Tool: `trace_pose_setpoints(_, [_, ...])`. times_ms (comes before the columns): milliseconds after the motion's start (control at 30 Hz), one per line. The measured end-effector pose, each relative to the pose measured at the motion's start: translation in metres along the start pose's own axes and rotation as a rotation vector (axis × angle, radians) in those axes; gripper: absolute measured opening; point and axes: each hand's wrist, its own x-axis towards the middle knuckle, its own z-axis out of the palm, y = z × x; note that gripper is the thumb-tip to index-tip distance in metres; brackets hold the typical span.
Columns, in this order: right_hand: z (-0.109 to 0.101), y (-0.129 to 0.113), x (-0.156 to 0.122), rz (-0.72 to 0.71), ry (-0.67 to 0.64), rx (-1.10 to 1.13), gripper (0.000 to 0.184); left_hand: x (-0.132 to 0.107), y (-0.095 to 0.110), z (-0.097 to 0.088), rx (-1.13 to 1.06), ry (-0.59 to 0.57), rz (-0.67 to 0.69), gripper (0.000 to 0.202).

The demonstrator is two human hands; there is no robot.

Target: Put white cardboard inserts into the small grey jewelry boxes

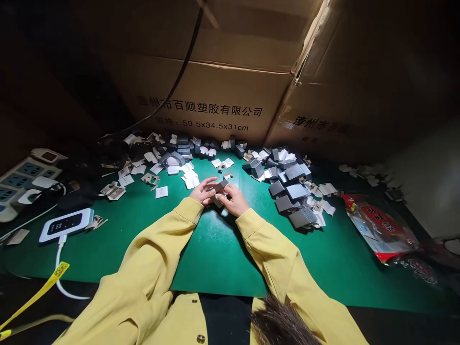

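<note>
In the middle of the frame, the left hand (203, 190) and the right hand (234, 199) hold together a small grey box (220, 185) above the green mat (215, 249). A pile of grey boxes (293, 189) lies to the right, white paper pieces (151, 163) to the upper left.

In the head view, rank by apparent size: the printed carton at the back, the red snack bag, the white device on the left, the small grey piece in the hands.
1. Carton
2. Snack bag
3. White device
4. Grey piece, gripped by both hands

The carton lies farthest back, so its lead is safe.
</note>
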Motion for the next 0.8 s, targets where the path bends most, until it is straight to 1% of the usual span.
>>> trace_pose_setpoints(167, [-0.001,-0.002,0.001,0.014,-0.057,-0.037,0.024,0.0,0.0,0.001,0.043,-0.012,0.011,0.068])
trace_pose_setpoints(233, [-0.001,-0.003,0.001,0.013,-0.07,-0.06,0.025,0.0,0.0,0.001,0.063,-0.013,0.012,0.067])
trace_pose_setpoints(333, [0.0,-0.004,0.001,-0.033,-0.081,-0.115,0.027,0.001,-0.001,0.0,0.063,-0.02,0.017,0.068])
trace_pose_setpoints(500, [0.003,0.0,0.001,-0.071,-0.077,-0.165,0.025,0.001,-0.002,-0.002,0.065,-0.018,0.019,0.068])
trace_pose_setpoints(567, [0.004,0.0,0.001,-0.059,-0.043,-0.157,0.023,0.001,-0.002,-0.002,0.052,-0.019,0.02,0.067])
trace_pose_setpoints(633, [0.005,-0.002,-0.001,-0.025,0.021,-0.149,0.017,0.001,-0.003,-0.002,0.045,-0.026,0.018,0.067])
trace_pose_setpoints(733, [0.008,-0.006,-0.003,0.055,0.118,-0.117,0.01,0.002,-0.004,-0.003,0.045,-0.026,0.011,0.068])
trace_pose_setpoints(800, [0.01,-0.01,-0.005,0.109,0.168,-0.073,0.011,0.002,-0.004,-0.004,0.047,-0.018,0.009,0.07])
